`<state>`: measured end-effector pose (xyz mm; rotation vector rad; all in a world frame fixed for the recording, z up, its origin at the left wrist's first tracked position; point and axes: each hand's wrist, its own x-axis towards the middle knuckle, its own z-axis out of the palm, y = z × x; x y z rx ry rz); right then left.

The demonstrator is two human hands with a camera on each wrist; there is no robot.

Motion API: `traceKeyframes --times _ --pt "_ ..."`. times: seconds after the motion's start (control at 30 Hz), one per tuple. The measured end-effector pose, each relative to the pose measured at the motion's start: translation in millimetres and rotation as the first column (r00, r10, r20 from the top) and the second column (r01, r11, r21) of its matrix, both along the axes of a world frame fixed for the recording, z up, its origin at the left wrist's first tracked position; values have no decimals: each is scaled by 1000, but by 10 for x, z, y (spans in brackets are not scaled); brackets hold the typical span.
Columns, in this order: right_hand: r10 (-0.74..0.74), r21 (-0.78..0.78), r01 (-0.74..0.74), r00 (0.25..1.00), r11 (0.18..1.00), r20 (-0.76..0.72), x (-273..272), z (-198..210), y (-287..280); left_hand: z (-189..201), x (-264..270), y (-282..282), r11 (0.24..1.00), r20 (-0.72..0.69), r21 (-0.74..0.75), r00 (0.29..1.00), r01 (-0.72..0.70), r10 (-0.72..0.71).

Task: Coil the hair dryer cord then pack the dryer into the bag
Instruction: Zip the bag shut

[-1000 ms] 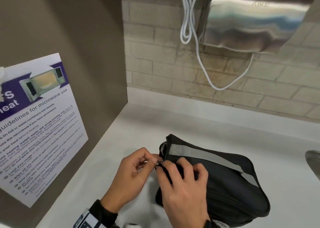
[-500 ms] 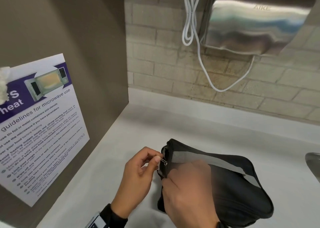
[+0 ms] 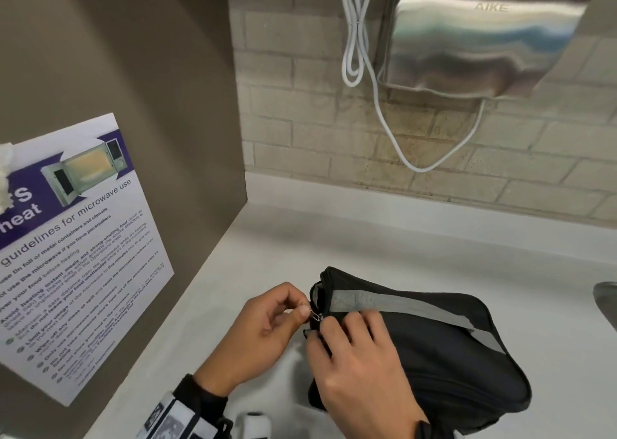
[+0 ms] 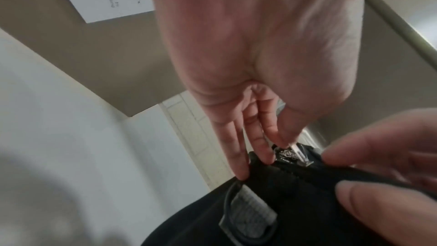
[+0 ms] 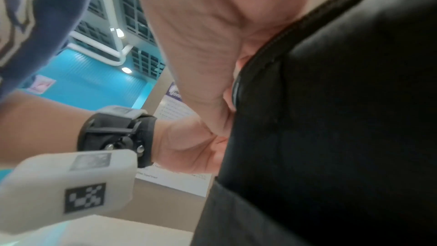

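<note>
A black bag with a grey strap lies on the white counter. My left hand pinches the metal zipper pull at the bag's left end. In the left wrist view the zipper pull sits just past my left hand's fingertips, on the black bag. My right hand grips the bag's end right beside the zipper, palm over the fabric. The black bag fills the right wrist view. No hair dryer or cord of it shows.
A brown side panel with a microwave poster stands close on the left. A steel hand dryer with a looped white cable hangs on the brick wall behind. A sink edge shows at far right.
My left hand keeps its pinch on the zipper pull. My right hand has shifted its fingers on the bag's end, up to the zipper. The bag has barely moved.
</note>
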<state>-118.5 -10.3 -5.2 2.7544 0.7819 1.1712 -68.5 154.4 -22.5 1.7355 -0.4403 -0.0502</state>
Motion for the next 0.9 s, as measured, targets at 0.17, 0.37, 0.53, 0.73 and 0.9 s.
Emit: traceKeyframes --times 0.17,0.37,0.53,0.73,0.9 --pt "55 -133 -55 999 990 -3 39 97 -31 49 -23 -18 990 144 133 988 38 -57" --pt "117 -189 -131 990 973 -80 39 110 -57 19 -48 -58 981 211 170 976 -96 59" --pt "160 -135 -168 985 976 -71 33 63 -90 4 -83 11 935 368 325 930 -139 11" --pt "179 -116 -186 981 976 -69 11 50 -100 10 -147 -48 921 438 315 896 -229 72" --pt "183 -136 -191 981 972 -69 -7 30 -103 -3 -174 -104 934 405 262 906 -242 121"
